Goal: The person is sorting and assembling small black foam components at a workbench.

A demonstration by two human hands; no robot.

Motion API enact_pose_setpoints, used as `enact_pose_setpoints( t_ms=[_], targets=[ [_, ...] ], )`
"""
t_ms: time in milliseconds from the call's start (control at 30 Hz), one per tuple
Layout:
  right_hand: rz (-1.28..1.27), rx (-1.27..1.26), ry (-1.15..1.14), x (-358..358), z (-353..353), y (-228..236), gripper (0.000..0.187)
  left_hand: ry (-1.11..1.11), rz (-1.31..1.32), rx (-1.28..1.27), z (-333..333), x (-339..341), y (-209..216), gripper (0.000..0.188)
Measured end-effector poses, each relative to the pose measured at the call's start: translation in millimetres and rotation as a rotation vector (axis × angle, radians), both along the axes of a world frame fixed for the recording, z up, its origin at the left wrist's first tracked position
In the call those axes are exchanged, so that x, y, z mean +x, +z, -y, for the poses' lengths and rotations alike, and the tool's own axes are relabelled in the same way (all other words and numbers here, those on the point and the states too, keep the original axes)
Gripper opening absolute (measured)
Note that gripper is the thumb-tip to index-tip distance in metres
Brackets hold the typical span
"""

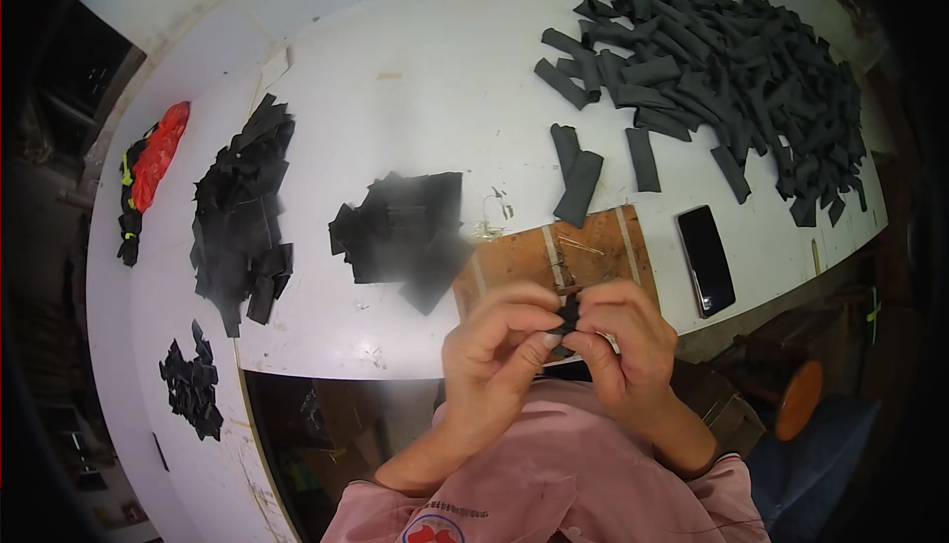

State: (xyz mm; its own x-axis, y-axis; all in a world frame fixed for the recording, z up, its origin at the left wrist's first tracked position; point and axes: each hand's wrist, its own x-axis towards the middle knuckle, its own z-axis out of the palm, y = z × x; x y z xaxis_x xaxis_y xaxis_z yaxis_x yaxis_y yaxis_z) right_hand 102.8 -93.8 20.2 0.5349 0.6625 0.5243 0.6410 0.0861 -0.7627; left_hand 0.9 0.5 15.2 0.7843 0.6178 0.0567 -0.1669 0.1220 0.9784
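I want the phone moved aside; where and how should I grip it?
Probably across its two long edges, mid-length, coming from the near edge of the table: the phone lies flat and narrow, its near end close to that edge.

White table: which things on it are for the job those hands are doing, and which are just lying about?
Probably for the job:
small dark piece, pinched by the left hand and right hand
brown board by the hands
dark tube-like pieces, heaped upper right
flat black pieces, left of the board

Probably just lying about:
phone
red bundle, far left
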Motion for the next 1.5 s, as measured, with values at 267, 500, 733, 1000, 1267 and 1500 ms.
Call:
enact_pose_setpoints(
  t_ms=[267,500,733,1000,1267,1500],
  targets=[
    [-0.430,-0.052,0.306,30,-4,30,0.010,-0.359,0.415,-0.887,-15,16,22,0.015],
    [-0.921,-0.155,0.435,49,-18,6,0.017,-0.276,0.323,-1.507,-30,25,6,0.028],
    [-1.218,-0.198,0.454,50,-14,-70,0.017,-0.248,0.181,-1.284,-29,23,-57,0.023],
    [-0.892,-0.300,0.362,53,-14,-60,0.014,-0.026,-0.056,0.588,-32,20,-19,0.030],
    [0.529,-0.364,0.211,41,-15,13,0.024,0.131,0.354,-0.065,-11,20,-20,0.011],
    [0.301,-0.302,0.156,45,-8,-48,0.022,-0.010,0.281,-0.325,-12,36,-23,0.021]
  ],
)
